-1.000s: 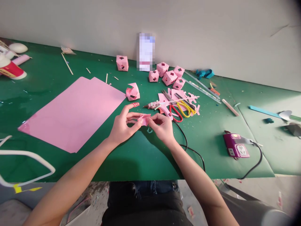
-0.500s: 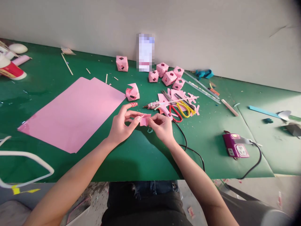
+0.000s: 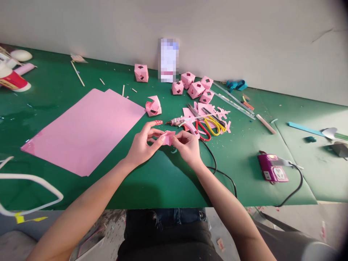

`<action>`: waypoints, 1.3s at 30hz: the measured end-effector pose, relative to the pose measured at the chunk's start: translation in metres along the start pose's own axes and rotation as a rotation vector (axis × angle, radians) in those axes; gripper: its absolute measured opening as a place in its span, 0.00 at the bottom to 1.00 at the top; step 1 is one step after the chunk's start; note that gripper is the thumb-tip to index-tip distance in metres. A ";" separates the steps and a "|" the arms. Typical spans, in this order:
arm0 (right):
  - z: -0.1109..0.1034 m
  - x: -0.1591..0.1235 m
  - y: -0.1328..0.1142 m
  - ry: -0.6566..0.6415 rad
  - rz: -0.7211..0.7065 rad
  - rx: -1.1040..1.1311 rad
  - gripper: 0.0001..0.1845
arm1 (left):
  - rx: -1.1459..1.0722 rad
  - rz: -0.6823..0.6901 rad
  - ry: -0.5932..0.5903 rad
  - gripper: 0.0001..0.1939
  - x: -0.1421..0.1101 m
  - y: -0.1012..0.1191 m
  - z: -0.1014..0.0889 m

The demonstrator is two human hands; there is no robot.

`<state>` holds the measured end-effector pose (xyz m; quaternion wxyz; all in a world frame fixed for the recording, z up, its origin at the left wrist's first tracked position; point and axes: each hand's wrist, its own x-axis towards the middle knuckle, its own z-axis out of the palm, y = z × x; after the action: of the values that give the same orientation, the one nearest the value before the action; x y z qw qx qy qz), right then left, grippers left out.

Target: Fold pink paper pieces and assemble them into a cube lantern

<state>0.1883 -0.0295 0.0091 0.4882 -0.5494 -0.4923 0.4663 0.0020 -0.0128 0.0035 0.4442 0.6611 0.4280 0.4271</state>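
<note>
A small folded piece of pink paper (image 3: 168, 138) is pinched between both hands, just above the green table. My left hand (image 3: 144, 142) grips its left side with thumb and fingers, the index finger with a red-and-white wrap stretched out away from it. On the other side, my right hand (image 3: 187, 145) holds the paper's edge between thumb and fingertips. Beyond the hands stands a partly open pink paper shape (image 3: 153, 106). A pink glue gun (image 3: 192, 125) lies close past my right hand, beside red-handled scissors (image 3: 203, 131) and yellow-handled scissors (image 3: 212, 127).
Large pink paper sheets (image 3: 87, 134) lie at the left. Several pink paper polyhedra (image 3: 195, 90) sit by the wall, near a blurred phone (image 3: 168, 59). A purple power socket (image 3: 272, 168) with a black cable is at right, and a paper cup (image 3: 12, 79) lies far left.
The pink paper piece has tilted slightly between my fingers. My left hand has shifted a little, its wrapped index finger lower; everything else on the table stays put.
</note>
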 end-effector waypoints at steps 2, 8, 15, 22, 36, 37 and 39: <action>0.000 0.000 0.001 -0.011 0.001 -0.010 0.19 | 0.002 0.002 -0.021 0.26 0.000 0.001 0.001; 0.001 0.000 0.001 -0.022 -0.002 -0.019 0.17 | 0.034 0.016 -0.020 0.24 0.001 0.002 0.001; 0.000 0.000 0.001 -0.050 0.060 0.015 0.14 | 0.044 0.034 0.005 0.24 0.000 0.003 0.001; 0.001 -0.001 0.005 -0.036 -0.002 -0.068 0.16 | 0.022 0.023 0.023 0.24 0.000 0.007 0.000; 0.002 -0.002 0.009 -0.005 -0.173 -0.309 0.13 | 0.116 0.151 0.051 0.29 0.001 -0.001 0.000; 0.002 -0.002 0.010 0.006 -0.188 -0.332 0.12 | 0.120 0.149 0.051 0.29 0.001 -0.001 0.000; 0.001 -0.002 0.010 0.030 -0.214 -0.381 0.12 | 0.123 0.143 0.052 0.30 0.001 -0.002 0.000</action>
<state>0.1876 -0.0319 -0.0014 0.4297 -0.5831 -0.6196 0.3022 0.0019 -0.0110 0.0023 0.3599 0.7049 0.4165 0.4474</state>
